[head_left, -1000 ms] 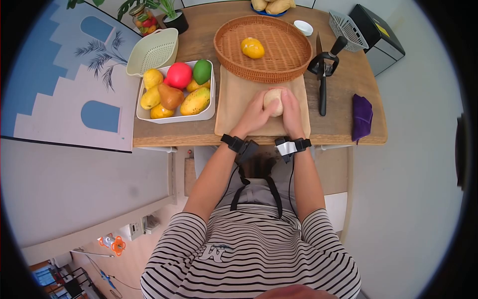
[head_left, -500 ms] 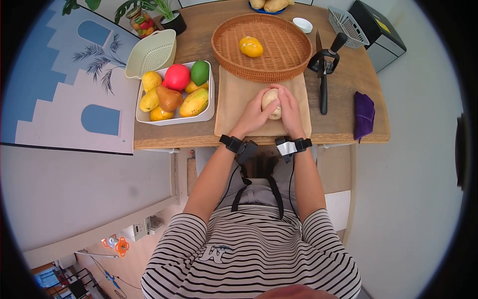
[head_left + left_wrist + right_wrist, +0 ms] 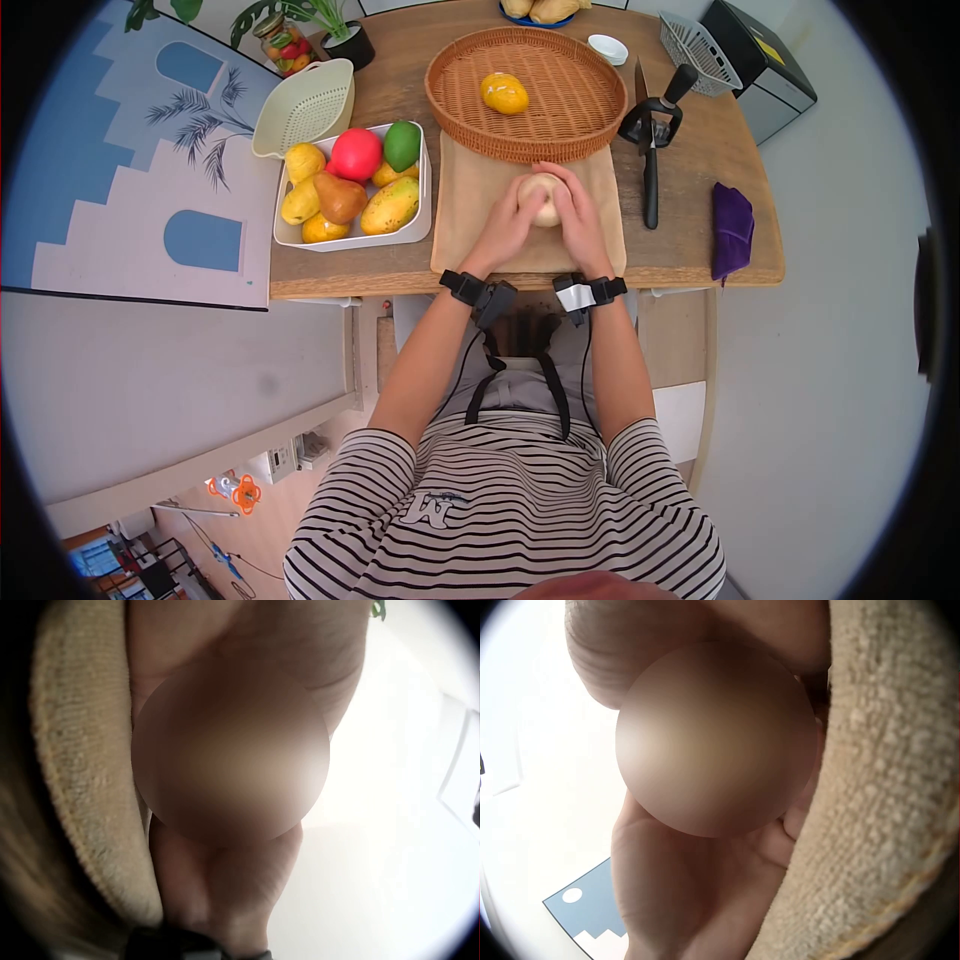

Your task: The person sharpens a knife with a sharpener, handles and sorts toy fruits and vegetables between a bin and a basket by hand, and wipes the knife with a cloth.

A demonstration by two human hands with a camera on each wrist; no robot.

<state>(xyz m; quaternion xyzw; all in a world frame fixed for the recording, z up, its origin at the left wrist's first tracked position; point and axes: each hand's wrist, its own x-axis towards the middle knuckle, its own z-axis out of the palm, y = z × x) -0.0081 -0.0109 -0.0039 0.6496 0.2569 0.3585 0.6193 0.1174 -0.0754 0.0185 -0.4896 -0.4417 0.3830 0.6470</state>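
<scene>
Both hands cup a pale, cream-coloured rounded thing (image 3: 541, 198) low over a folded tan towel (image 3: 465, 215). My left hand (image 3: 506, 228) grips it from the left, with the thumb across its near side. On the other side my right hand (image 3: 583, 228) wraps round it, its fingers along the far edge. In the left wrist view the rounded thing (image 3: 232, 754) is blurred between both palms, beside the towel (image 3: 86, 750). The right wrist view shows the same rounded thing (image 3: 716, 742), also blurred; its exact kind I cannot tell.
Beyond the towel stands a round wicker tray (image 3: 450, 125) with a yellow fruit (image 3: 505, 94). At left are a white bin (image 3: 395, 240) of mixed fruit and a pale green colander (image 3: 305, 110). To the right lie a black-handled knife (image 3: 650, 190), a black sharpener (image 3: 665, 125) and a purple cloth (image 3: 732, 232).
Both hands have shifted slightly forward and left with the rounded thing, which now shows less between the fingers and looks turned. The tray, bin and knife keep their places.
</scene>
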